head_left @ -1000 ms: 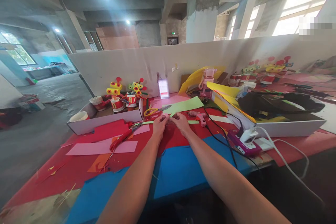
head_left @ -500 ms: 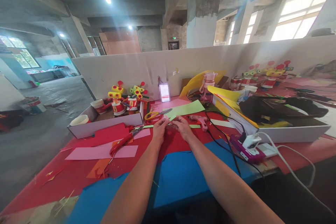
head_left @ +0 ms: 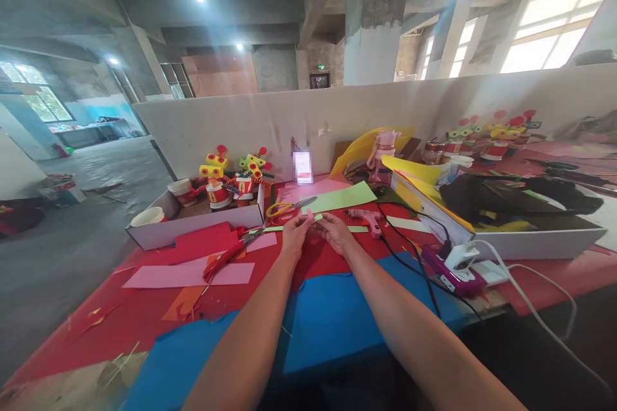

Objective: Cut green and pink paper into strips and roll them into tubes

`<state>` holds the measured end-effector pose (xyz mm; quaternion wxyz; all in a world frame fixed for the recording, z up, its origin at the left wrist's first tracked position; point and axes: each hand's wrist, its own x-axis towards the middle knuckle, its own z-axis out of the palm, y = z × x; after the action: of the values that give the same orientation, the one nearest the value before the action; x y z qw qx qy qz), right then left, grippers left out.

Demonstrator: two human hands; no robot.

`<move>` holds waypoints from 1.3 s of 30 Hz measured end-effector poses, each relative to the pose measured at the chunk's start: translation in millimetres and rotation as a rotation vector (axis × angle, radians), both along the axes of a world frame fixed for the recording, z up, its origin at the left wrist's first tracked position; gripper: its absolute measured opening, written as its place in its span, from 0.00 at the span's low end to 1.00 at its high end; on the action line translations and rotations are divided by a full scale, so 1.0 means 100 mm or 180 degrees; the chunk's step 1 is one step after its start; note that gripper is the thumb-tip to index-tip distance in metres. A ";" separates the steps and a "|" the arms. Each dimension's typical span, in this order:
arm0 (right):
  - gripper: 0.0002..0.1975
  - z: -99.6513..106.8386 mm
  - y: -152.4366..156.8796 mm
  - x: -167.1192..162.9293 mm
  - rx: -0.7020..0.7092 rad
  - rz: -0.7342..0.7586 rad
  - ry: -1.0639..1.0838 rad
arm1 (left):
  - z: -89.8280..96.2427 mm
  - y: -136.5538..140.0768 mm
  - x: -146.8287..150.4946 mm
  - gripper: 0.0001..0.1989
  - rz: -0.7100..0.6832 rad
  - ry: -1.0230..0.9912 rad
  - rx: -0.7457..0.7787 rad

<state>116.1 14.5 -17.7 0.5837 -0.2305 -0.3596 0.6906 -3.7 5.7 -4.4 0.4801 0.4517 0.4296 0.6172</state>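
Observation:
My left hand (head_left: 295, 232) and my right hand (head_left: 334, 231) meet over the red table covering, fingers pinched together. Between their fingertips is a small light green paper strip (head_left: 318, 218), with a bit of pink at the left fingertips. Behind the hands, a longer green strip (head_left: 357, 229) lies across the table, its middle hidden by them. Just beyond are yellow-handled scissors (head_left: 282, 208) and a green paper sheet (head_left: 344, 198). A pink glue gun (head_left: 370, 219) rests right of my right hand. Red-handled scissors (head_left: 224, 258) lie to the left.
A white box (head_left: 202, 228) with paper-cup figures (head_left: 218, 189) stands back left. At right are a larger box (head_left: 540, 245), a purple power strip (head_left: 453, 273) and trailing cables. Pink paper (head_left: 187, 275) lies left; blue sheet (head_left: 337, 321) covers the near edge.
The green strip between my fingertips has come up into clearer view, and the right fingers have curled in closer round it. The scissors and glue gun stay put.

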 end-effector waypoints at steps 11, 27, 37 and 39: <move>0.20 0.03 -0.04 -0.01 0.0099 -0.0213 -0.0272 | -0.07 0.06 -0.01 0.11 0.0138 0.0068 -0.0026; 0.17 0.06 -0.02 0.00 0.0077 -0.0269 -0.0499 | -0.08 0.05 -0.04 0.18 0.0013 -0.0112 0.0028; 0.18 0.05 -0.02 -0.02 0.0120 -0.0329 -0.0333 | -0.06 0.04 -0.07 0.18 -0.0044 0.0376 0.0161; 0.19 0.04 -0.01 -0.02 0.0077 -0.0360 -0.0322 | -0.07 0.05 -0.08 0.17 0.0016 0.0493 0.0193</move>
<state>114.5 13.8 -13.8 0.6056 -0.2780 -0.3833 0.6396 -11.7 10.9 -11.9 0.4300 0.5114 0.4477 0.5943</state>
